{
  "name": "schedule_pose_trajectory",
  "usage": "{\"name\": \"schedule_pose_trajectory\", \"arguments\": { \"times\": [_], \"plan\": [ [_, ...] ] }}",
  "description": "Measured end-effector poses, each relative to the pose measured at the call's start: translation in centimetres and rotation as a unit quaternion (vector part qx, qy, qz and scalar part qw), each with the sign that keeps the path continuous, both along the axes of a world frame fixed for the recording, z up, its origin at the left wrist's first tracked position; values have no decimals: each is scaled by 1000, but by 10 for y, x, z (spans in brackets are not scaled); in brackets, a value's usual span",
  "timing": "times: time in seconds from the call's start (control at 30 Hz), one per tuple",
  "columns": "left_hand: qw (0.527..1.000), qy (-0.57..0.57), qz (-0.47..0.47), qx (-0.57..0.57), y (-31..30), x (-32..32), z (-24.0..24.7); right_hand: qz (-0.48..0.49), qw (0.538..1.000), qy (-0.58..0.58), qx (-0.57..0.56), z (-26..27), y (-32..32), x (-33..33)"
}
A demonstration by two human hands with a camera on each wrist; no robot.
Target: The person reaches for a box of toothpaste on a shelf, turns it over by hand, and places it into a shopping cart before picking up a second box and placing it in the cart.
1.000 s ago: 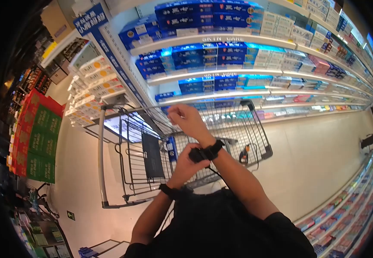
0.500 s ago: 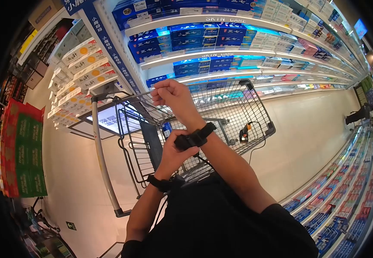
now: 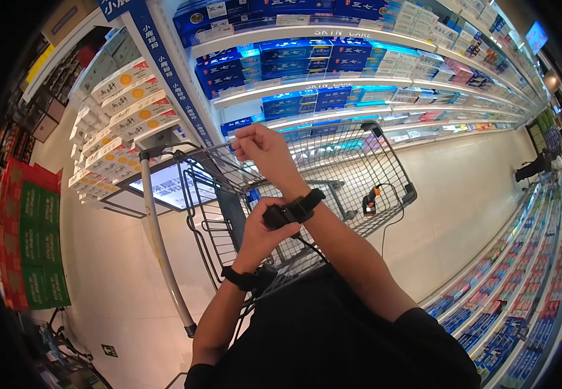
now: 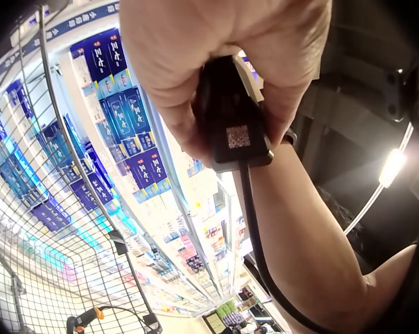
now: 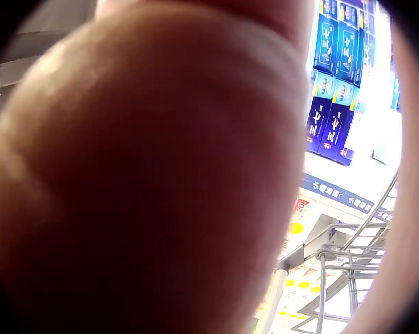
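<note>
Black camera (image 3: 287, 212) on right wrist, clamped in left hand (image 3: 260, 236); right hand (image 3: 264, 150) curled, seemingly empty. Best: wrist steady, grip clear of camera's view, cable (image 4: 259, 250) slack.

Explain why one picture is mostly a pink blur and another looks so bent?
Right wrist view: the left hand, gripping the wrist camera, crowds the lens, out of focus. Head view: fisheye lens bends the shelves and cart; corners dark.

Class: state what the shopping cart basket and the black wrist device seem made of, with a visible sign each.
Shopping cart basket: likely metal wire, grey, glossy; thin rods form a grid.
Wrist device: probably hard plastic, matt black; smooth moulded casing.
</note>
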State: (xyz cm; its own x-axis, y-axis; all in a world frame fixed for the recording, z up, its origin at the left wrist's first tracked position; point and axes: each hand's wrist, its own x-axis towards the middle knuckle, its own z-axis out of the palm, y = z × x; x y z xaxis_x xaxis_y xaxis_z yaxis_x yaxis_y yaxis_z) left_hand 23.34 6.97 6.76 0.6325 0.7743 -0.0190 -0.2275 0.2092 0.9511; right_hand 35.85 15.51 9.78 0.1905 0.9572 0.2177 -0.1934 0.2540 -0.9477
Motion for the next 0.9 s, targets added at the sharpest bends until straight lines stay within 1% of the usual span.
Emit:
{"name": "schedule_pose_trajectory", "arguments": {
  "times": [0.13,0.23,0.3,0.4,0.43,0.5,0.53,0.57,0.63,0.67,0.77,0.8,0.9],
  "plan": [
    [1000,-19,9,1,-1,-1,-7,82,995,-12,-47,3,-2,-5],
    [1000,-25,13,8,-3,-3,-7,118,990,-57,-52,-6,3,-10],
    [999,-42,8,12,-2,-5,-7,104,978,-181,-23,-2,1,-11],
    [994,-92,57,28,2,-7,0,80,937,-338,31,1,0,-10],
    [991,-47,82,93,5,-14,3,70,919,-384,50,2,-1,-8],
    [966,41,128,219,9,-31,16,66,894,-438,67,8,-3,-5],
    [952,54,154,260,8,-34,29,65,881,-463,74,9,-6,-5],
    [930,76,147,328,9,-34,48,79,885,-447,104,5,-9,-4],
    [870,118,134,459,14,-31,85,109,888,-415,166,-3,-14,-5],
    [868,137,124,461,14,-28,93,148,839,-498,161,3,-14,-7],
    [808,119,14,577,31,-13,107,201,830,-483,194,16,-32,-6],
    [794,151,-18,589,31,-10,113,143,855,-441,230,0,-36,-9],
    [786,141,-51,599,34,-6,102,148,865,-437,196,-14,-43,-8]
  ]
}}
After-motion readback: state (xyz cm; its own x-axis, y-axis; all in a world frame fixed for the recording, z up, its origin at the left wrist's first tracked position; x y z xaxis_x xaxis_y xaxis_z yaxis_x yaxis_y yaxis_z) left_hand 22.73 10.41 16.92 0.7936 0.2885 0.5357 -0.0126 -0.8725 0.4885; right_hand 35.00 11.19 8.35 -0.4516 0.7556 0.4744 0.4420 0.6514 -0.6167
